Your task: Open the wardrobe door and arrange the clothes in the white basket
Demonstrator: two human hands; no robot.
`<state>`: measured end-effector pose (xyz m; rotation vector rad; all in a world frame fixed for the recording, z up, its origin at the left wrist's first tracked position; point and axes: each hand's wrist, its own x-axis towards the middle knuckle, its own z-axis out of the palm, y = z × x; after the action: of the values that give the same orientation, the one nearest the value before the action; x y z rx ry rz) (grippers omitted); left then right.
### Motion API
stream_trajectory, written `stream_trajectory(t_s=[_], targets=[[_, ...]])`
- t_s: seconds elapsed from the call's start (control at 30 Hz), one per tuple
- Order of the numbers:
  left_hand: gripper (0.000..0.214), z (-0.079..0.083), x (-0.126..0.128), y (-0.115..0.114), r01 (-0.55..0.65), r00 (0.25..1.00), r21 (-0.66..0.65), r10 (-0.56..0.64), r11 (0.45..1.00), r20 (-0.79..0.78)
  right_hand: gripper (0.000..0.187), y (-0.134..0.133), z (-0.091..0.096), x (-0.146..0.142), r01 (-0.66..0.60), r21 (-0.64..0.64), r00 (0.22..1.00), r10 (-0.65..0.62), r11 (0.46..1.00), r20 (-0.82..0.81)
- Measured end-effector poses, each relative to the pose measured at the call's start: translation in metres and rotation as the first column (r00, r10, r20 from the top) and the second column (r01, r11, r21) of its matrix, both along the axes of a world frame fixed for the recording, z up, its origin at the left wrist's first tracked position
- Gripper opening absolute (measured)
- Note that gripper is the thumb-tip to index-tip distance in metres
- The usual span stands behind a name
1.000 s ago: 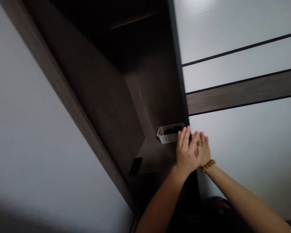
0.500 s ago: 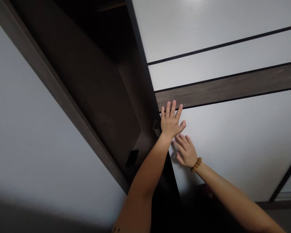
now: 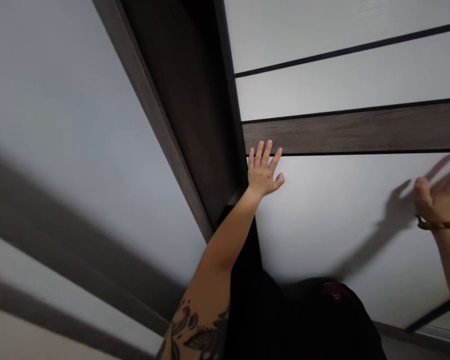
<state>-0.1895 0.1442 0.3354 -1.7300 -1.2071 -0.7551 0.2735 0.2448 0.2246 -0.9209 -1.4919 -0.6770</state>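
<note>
My left hand lies flat with fingers spread against a white sliding wardrobe door, close to its dark left edge and just below a brown wood-grain band. My right hand, a beaded bracelet on its wrist, hovers with fingers apart at the right edge of the picture, off the door and casting a shadow on it. Neither hand holds anything. The narrow dark gap of the wardrobe interior shows left of the door edge.
A second white door panel with a dark frame runs diagonally on the left. Dark clothing fills the bottom centre. A dark rail runs at the lower right.
The sliding door has moved left, narrowing the wardrobe opening and hiding the white basket. My right hand has left the door and swung far to the right; my left hand stays pressed on it.
</note>
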Motion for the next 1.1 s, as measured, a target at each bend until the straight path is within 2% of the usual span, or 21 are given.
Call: stream_trajectory(t_s=[0.07, 0.17, 0.3, 0.4, 0.53, 0.73, 0.83, 0.97, 1.1], targets=[[0.073, -0.006, 0.002, -0.001, 0.016, 0.999, 0.065, -0.017, 0.998, 0.026, 0.091, 0.001, 0.003, -0.009, 0.006, -0.042, 1.000, -0.005, 0.999, 0.025], [0.077, -0.023, 0.013, -0.003, 0.022, 0.998, 0.130, -0.030, 0.991, 0.062, 0.087, 0.003, 0.002, -0.027, 0.027, 0.009, 1.000, -0.027, 1.000, 0.008], [0.081, -0.048, 0.029, 0.003, -0.011, 0.993, 0.097, -0.001, 0.995, 0.118, 0.087, 0.012, -0.002, -0.037, 0.018, 0.055, 1.000, -0.018, 0.998, -0.009], [0.084, -0.058, 0.031, 0.011, -0.058, 0.987, 0.063, 0.048, 0.996, 0.155, 0.088, 0.016, -0.003, -0.037, -0.001, 0.042, 1.000, 0.001, 0.999, -0.010], [0.083, -0.060, 0.020, 0.019, -0.072, 0.984, 0.059, 0.062, 0.996, 0.165, 0.091, 0.021, -0.005, -0.041, -0.032, 0.026, 0.999, 0.031, 0.999, 0.013], [0.084, -0.058, 0.006, 0.019, -0.083, 0.979, 0.053, 0.072, 0.995, 0.192, 0.096, 0.027, -0.010, -0.046, 0.012, 0.060, 0.999, -0.015, 0.998, 0.049], [0.085, -0.056, 0.003, 0.018, -0.093, 0.980, 0.072, 0.079, 0.993, 0.183, 0.093, 0.024, -0.012, -0.041, 0.002, 0.014, 0.997, -0.003, 1.000, 0.082], [0.088, -0.054, 0.006, 0.016, -0.105, 0.974, 0.087, 0.085, 0.991, 0.208, 0.086, 0.020, -0.019, -0.029, -0.059, -0.012, 0.983, 0.060, 0.998, 0.172], [0.086, -0.055, 0.017, 0.015, -0.132, 0.954, 0.119, 0.094, 0.984, 0.284, 0.090, 0.022, -0.037, -0.023, -0.061, 0.000, 0.975, 0.059, 0.998, 0.216]])
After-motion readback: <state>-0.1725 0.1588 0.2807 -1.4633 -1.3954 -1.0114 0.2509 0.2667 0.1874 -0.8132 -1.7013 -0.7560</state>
